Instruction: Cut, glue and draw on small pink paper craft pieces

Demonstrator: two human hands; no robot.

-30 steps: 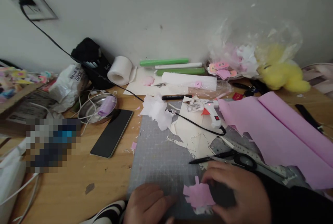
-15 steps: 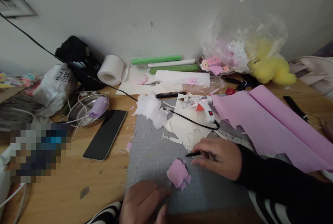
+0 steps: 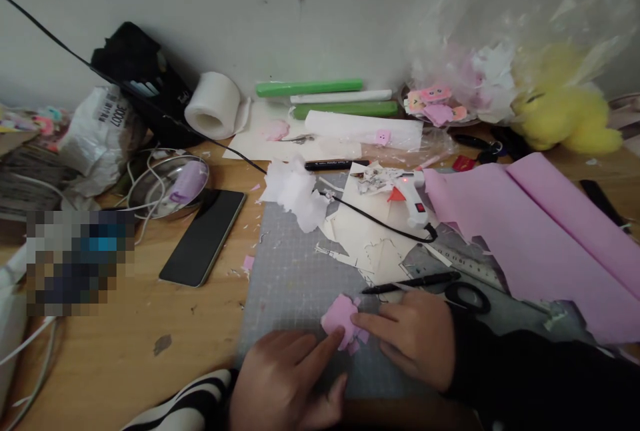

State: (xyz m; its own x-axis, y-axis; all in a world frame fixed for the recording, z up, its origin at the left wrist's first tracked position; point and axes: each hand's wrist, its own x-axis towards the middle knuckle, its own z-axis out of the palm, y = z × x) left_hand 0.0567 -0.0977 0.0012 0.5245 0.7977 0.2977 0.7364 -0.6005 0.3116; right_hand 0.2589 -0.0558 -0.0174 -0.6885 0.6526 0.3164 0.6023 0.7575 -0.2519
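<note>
Low in the middle of the frame, both hands meet on a small pink paper piece lying on the grey cutting mat. The left hand presses an extended forefinger onto its lower edge, other fingers loosely curled; the right hand pins its right side with flat fingertips, gripping nothing. The piece looks already cut out, with little tabs along its edge, and the glue gun in the upper middle lies untouched, so any sticking seems yet to come. Half a second ago the right hand was up on the black pen; now the pen lies free beside the scissors and both hands have closed in.
</note>
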